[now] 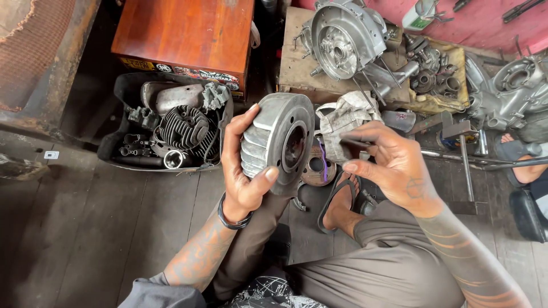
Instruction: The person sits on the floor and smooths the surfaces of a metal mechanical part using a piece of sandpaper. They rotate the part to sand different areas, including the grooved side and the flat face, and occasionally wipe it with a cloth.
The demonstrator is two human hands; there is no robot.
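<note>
My left hand (244,165) grips a round grey metal flywheel (279,137) with cooling fins on its rim, held upright with its hollow face turned right. My right hand (388,162) hovers just right of it, fingers pinched on a small dark tool (357,142) pointing toward the flywheel. Beneath lie a round plate with holes (317,167) and a dirty rag (342,120). My sandalled foot (341,197) rests on the plank floor.
A black tray (108,148) at left holds a finned cylinder (184,128) and small engine parts. A wooden box (185,34) stands behind it. An engine case (342,40) sits on a board at back. Another person's foot (522,162) is at right.
</note>
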